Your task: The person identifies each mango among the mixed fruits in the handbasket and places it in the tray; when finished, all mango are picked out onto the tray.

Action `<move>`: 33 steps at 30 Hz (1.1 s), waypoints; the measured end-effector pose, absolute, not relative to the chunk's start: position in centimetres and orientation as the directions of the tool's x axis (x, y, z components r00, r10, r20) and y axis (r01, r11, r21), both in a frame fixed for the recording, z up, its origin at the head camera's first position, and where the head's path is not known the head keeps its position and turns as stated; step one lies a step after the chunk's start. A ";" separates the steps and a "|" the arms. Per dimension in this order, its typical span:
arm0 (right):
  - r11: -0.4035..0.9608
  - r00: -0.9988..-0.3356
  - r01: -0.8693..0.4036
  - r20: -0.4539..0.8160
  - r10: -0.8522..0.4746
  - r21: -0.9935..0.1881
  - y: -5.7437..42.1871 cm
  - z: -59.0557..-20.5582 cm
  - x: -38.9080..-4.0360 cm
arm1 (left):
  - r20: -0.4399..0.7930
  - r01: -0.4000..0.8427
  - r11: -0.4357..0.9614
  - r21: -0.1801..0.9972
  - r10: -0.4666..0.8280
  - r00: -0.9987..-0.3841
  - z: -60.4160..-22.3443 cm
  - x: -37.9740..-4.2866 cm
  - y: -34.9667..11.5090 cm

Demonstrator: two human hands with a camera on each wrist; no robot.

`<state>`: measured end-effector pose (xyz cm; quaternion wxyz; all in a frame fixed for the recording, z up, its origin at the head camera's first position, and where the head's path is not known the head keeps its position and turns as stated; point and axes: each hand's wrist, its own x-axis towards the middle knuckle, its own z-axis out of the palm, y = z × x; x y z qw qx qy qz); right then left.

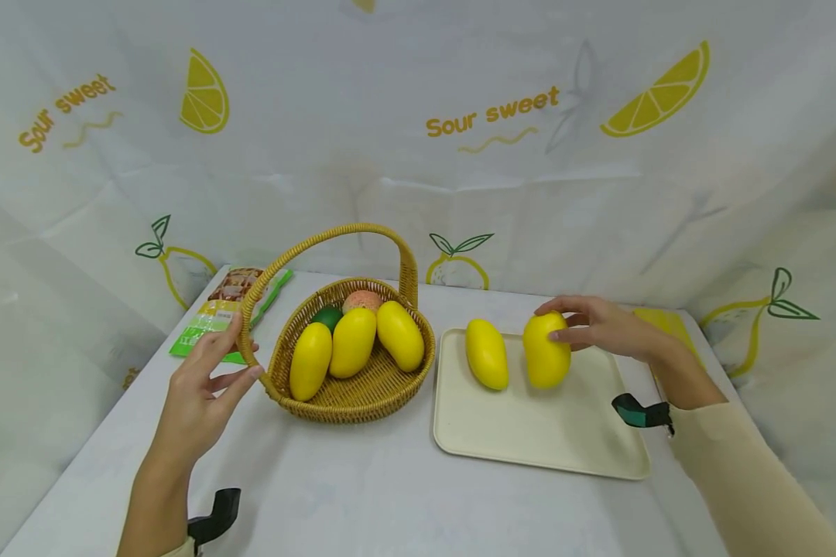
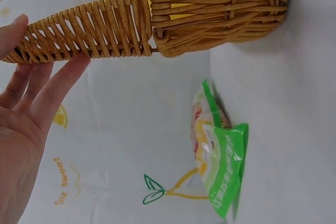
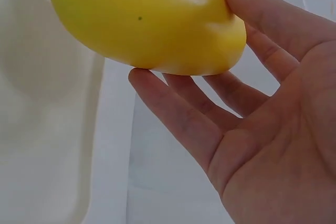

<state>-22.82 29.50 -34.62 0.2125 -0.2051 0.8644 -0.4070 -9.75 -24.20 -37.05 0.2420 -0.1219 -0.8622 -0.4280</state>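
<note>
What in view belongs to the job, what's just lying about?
Apparently in the job:
right hand, gripping a mango over the tray
tray, holding another mango
left hand, pinching the basket handle
basket, with three mangoes

Probably just lying about:
green-edged packet, untouched
yellow item at right, partly hidden
green item and pinkish ball in basket, untouched

"What can you read?"
"Orange lettering (image 1: pixel 493 111) saying 'Sour sweet', twice on the white cloth (image 1: pixel 362 186) in the head view: at the left and right of centre."
"And the green packet (image 2: pixel 235 177)?"
"It carries pale characters (image 2: pixel 228 169), too blurred to make out."
</note>
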 end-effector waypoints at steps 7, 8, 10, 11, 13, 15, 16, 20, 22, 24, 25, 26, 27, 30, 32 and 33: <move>0.609 -0.852 -0.152 -0.210 -0.481 -0.778 29.5 -36.1 -23.0 | 0.530 0.426 0.604 0.674 0.006 -0.848 -37.0 -9.8 -24.3; 0.610 -0.852 -0.150 -0.211 -0.479 -0.778 29.5 -36.2 -23.0 | 0.533 0.429 0.603 0.673 0.007 -0.846 -37.0 -9.8 -24.3; 0.613 -0.852 -0.142 -0.219 -0.476 -0.777 29.5 -36.5 -23.0 | 0.538 0.435 0.599 0.672 0.009 -0.843 -37.0 -9.8 -24.3; 0.614 -0.851 -0.137 -0.225 -0.474 -0.777 29.4 -36.6 -23.0 | 0.539 0.437 0.598 0.672 0.010 -0.842 -37.0 -9.8 -24.3; 0.625 -0.850 -0.136 -0.234 -0.472 -0.769 29.4 -36.8 -22.9 | 0.539 0.438 0.595 0.674 0.010 -0.843 -37.0 -9.9 -24.3; 0.645 -0.849 -0.154 -0.234 -0.474 -0.748 29.4 -37.0 -22.9 | 0.536 0.437 0.591 0.679 0.008 -0.844 -37.0 -9.9 -24.3; 0.655 -0.849 -0.163 -0.234 -0.475 -0.738 29.3 -37.2 -22.9 | 0.534 0.435 0.590 0.680 0.007 -0.845 -37.0 -9.9 -24.3; 0.688 -0.853 -0.197 -0.224 -0.472 -0.698 29.1 -37.7 -23.0 | 0.529 0.429 0.589 0.684 0.005 -0.849 -37.0 -9.8 -24.3; 0.695 -0.855 -0.202 -0.222 -0.469 -0.690 28.9 -37.9 -22.9 | 0.528 0.429 0.591 0.683 0.005 -0.849 -37.0 -9.8 -24.3; 0.702 -0.858 -0.198 -0.225 -0.461 -0.684 28.8 -38.1 -22.9 | 0.530 0.431 0.592 0.681 0.007 -0.848 -37.0 -9.8 -24.3; 0.704 -0.858 -0.200 -0.225 -0.461 -0.681 28.7 -38.2 -22.8 | 0.531 0.433 0.591 0.680 0.009 -0.847 -37.0 -9.8 -24.3; 0.707 -0.858 -0.198 -0.228 -0.460 -0.679 28.7 -38.3 -22.8 | 0.533 0.435 0.591 0.679 0.010 -0.846 -37.0 -9.8 -24.3; 0.709 -0.858 -0.201 -0.227 -0.460 -0.676 28.7 -38.3 -22.7 | 0.535 0.436 0.593 0.677 0.010 -0.845 -37.0 -9.8 -24.2; 0.705 -0.861 -0.198 -0.222 -0.457 -0.681 28.7 -38.6 -22.8 | 0.539 0.440 0.593 0.674 0.012 -0.842 -37.0 -9.9 -24.3; 0.702 -0.864 -0.203 -0.212 -0.457 -0.683 28.7 -38.8 -22.8 | 0.541 0.441 0.596 0.671 0.014 -0.841 -37.0 -9.9 -24.3; 0.702 -0.865 -0.207 -0.208 -0.456 -0.681 28.7 -38.9 -22.9 | 0.541 0.441 0.597 0.670 0.016 -0.841 -37.0 -9.8 -24.3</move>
